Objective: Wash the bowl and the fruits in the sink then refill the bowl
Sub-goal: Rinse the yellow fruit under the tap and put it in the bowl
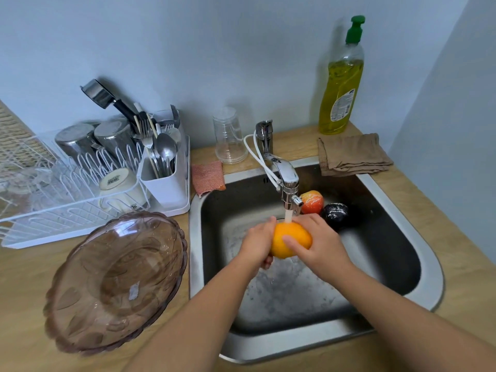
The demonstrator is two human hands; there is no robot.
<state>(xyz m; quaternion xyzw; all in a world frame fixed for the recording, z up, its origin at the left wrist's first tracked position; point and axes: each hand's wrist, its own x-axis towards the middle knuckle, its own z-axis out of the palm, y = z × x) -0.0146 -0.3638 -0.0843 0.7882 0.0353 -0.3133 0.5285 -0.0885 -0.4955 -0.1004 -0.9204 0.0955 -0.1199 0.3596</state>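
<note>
At the back right of the light wooden countertop [469,277] we see a tall bottle of yellow-green dish soap with a green pump [341,87] and, just in front of it, a folded brown cloth [351,154]. Further left we find an upturned clear plastic cup [230,136] and a pink mesh scrubbing cloth [208,176]. A white wire dish rack [53,189] holds steel tumblers [77,140], a cream mug [120,183] and a white cutlery caddy [166,181].
</note>
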